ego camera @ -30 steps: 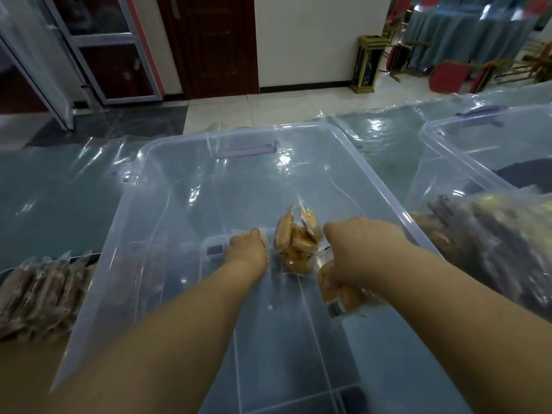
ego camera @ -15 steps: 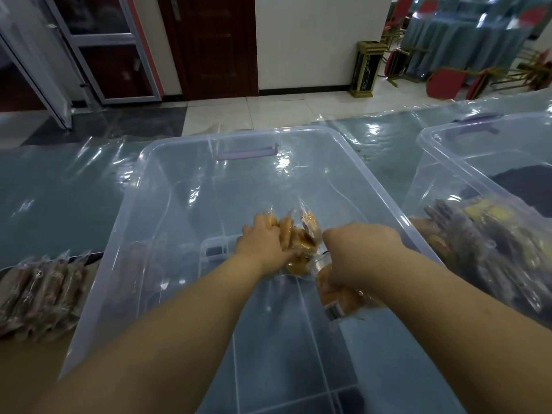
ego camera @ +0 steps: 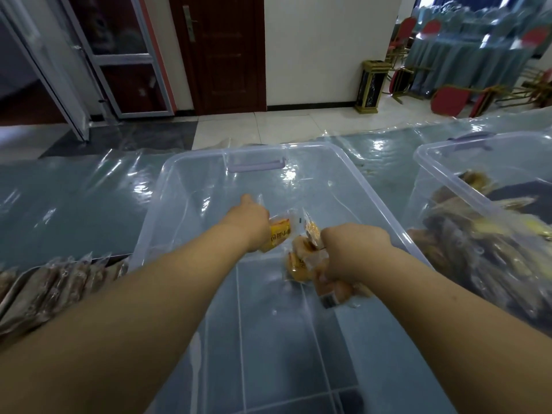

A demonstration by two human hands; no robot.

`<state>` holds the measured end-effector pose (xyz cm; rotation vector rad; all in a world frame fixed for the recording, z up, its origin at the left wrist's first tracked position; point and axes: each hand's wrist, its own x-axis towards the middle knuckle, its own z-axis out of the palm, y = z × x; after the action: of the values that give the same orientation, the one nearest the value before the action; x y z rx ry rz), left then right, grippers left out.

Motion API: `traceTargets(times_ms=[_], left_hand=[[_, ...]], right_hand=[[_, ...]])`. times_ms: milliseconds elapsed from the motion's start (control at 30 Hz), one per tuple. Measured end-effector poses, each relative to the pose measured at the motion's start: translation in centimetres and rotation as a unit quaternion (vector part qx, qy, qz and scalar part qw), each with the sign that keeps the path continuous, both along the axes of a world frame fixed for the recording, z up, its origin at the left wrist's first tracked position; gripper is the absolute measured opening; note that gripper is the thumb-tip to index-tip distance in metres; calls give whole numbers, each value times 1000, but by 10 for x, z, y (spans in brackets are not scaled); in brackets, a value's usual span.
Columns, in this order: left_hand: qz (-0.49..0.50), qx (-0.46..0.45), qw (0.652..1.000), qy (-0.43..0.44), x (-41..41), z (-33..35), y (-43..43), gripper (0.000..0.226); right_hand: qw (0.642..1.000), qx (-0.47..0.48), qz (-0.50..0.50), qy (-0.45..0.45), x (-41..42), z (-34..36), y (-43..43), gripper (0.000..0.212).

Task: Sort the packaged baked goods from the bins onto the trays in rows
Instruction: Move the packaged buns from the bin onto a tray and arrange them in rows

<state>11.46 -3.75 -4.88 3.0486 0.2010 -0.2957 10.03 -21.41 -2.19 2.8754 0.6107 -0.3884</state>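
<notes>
While both hands are working inside the clear bin (ego camera: 161, 210), I am watching the left hand (ego camera: 249, 222) gripping a single packet with an orange label (ego camera: 279, 231), its fingers mostly hidden behind the hand and one finger sticking out toward the bin's far wall. The right hand (ego camera: 352, 249) is clutching a bunch of golden baked-good packets (ego camera: 301, 261), just beside that single packet and above the bin's floor. Both forearms are crossing the bin's near side and blocking much of its bottom from me.

Left of the bin, a tray (ego camera: 115, 259) is carrying a row of dark wrapped packets (ego camera: 53, 291), with the bin's left wall standing between it and the hands. Right of the bin, a second clear bin (ego camera: 424, 204) is sitting close by, holding a heap of blurred brown and yellow packets (ego camera: 478, 252). Glossy plastic sheeting (ego camera: 68, 204) is covering the table around the bin. Beyond the bin's far side, a dark wooden door (ego camera: 227, 55), a gold-trimmed floor stand (ego camera: 372, 85) and red chairs (ego camera: 448, 100) are showing.
</notes>
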Motion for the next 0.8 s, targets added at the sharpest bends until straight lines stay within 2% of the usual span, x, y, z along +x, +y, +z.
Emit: traceTargets(times_ms=[167, 300, 400, 600, 800], left_hand=[[-3, -52, 993, -108, -47, 51, 15, 21], [26, -117, 966, -229, -97, 84, 36, 34], [33, -131, 937, -323, -137, 102, 55, 35], [65, -193, 866, -457, -233, 127, 106, 16], [92, -163, 852, -490, -357, 132, 177, 22]], right_hand=[[992, 112, -12, -61, -4, 19, -2, 25], [970, 208, -23, -127, -18, 43, 0, 34], [938, 300, -21, -171, -38, 62, 6, 39], [853, 463, 20, -239, -104, 93, 48, 45], [794, 548, 84, -250, -208, 103, 130, 43]])
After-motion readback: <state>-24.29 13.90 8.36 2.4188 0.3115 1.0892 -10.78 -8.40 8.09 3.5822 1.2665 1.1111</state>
